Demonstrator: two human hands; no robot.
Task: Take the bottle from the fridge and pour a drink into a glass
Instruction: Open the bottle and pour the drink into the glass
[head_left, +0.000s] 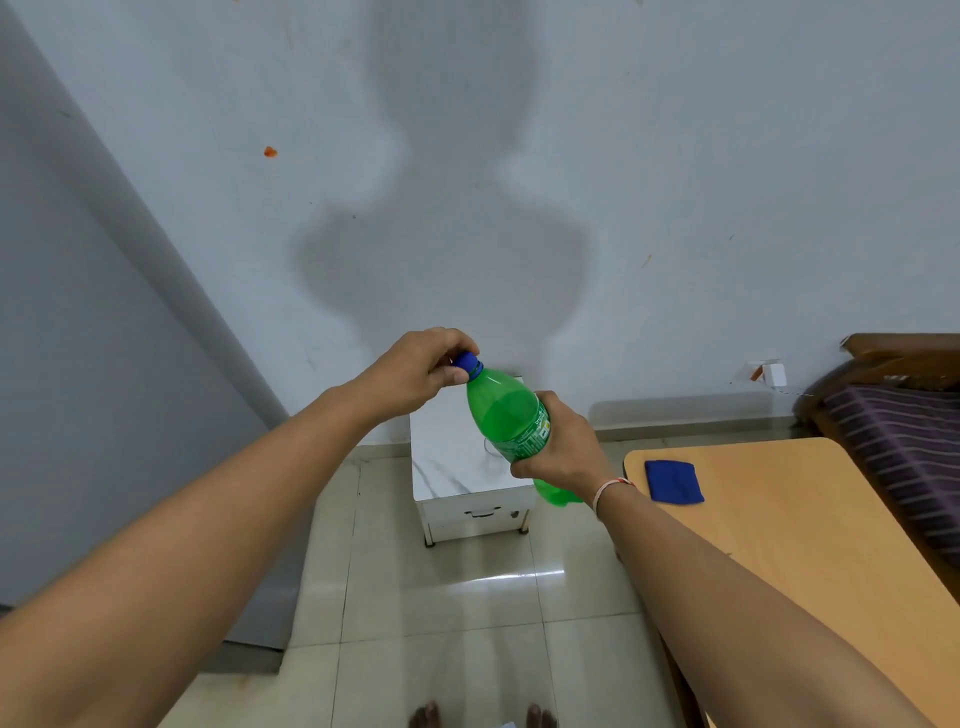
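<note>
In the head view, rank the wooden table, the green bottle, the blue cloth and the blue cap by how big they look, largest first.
1. wooden table
2. green bottle, partly covered by the right hand
3. blue cloth
4. blue cap, pinched by the left hand

The bottle is nearer the camera, so its lead over the cloth is unsure.

Pretty bright, even light. Big soft shadow on the wall (441, 249), glare on the floor tiles (498, 577). Wide-angle warp at the edges.

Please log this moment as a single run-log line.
stage: uncapping | right hand: holds green bottle tilted | left hand: fingers on blue cap | glass: not visible
</note>
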